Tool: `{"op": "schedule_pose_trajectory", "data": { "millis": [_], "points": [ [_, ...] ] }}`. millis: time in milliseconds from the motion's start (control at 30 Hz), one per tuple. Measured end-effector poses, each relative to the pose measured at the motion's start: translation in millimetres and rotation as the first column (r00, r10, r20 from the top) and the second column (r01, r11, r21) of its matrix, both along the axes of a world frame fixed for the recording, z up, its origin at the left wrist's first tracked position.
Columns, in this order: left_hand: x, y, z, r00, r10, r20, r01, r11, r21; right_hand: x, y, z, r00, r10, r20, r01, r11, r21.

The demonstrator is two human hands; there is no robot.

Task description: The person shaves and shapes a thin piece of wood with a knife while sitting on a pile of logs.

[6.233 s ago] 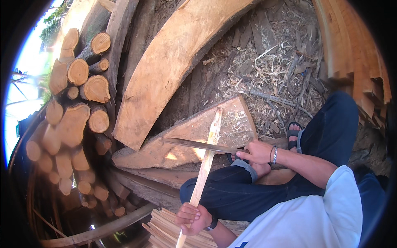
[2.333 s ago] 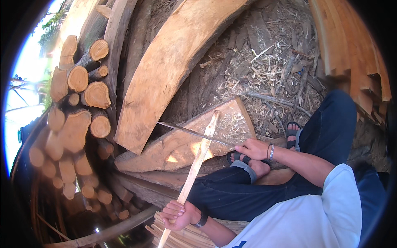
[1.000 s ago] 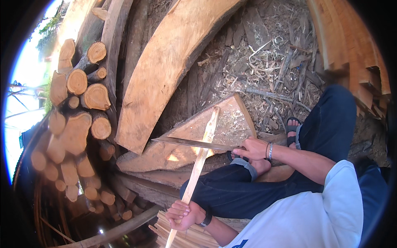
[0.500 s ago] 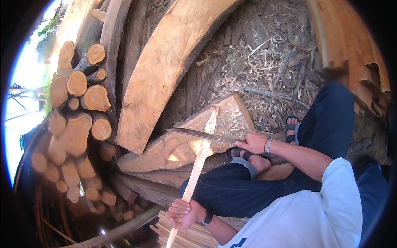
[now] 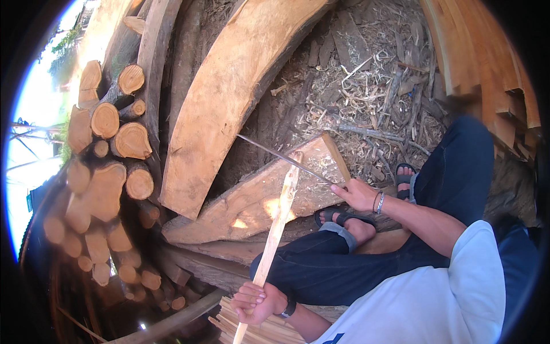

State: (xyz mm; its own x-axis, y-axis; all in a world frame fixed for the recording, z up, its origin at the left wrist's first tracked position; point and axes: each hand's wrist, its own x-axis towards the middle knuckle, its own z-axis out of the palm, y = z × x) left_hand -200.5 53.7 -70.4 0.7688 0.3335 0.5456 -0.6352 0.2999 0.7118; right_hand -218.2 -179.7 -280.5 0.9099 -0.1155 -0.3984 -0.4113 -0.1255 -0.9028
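Note:
My left hand (image 5: 262, 304) is closed around the lower part of a long pale wooden stick (image 5: 274, 238). The stick slants up and away, its far end over a flat triangular slab of wood (image 5: 229, 215) scattered with shavings. In my right hand (image 5: 357, 195) is a long-bladed knife, its handle hidden in my fist. The knife's narrow blade (image 5: 269, 150) points to the far left and crosses the stick near its far end. Whether the blade touches the wood, I cannot tell.
Stacked logs (image 5: 105, 120) stand at the left. A large curved plank (image 5: 215, 109) lies beyond the slab, and boards (image 5: 458, 46) lean at the far right. Wood shavings (image 5: 355, 103) cover the ground. Thin wooden strips (image 5: 269, 329) lie beside my left forearm.
The knife has moved toward the stick's far end, and its tip has swung up and away. My right hand has shifted slightly right. My left hand still grips the stick, slightly lower.

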Motion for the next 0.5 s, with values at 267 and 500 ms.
{"op": "schedule_pose_trajectory", "data": {
  "millis": [267,500],
  "points": [
    [28.4,0.3,6.8,0.973,0.177,-0.148,-0.197,0.971,-0.134,-1.1,5.6,19.7,0.977,0.177,0.117,-0.188,0.978,0.087],
    [40.5,-4.4,10.2,0.906,0.398,-0.145,-0.414,0.903,-0.111,-6.4,24.2,20.0,0.949,0.252,0.192,-0.239,0.967,-0.085]
  ]
}}
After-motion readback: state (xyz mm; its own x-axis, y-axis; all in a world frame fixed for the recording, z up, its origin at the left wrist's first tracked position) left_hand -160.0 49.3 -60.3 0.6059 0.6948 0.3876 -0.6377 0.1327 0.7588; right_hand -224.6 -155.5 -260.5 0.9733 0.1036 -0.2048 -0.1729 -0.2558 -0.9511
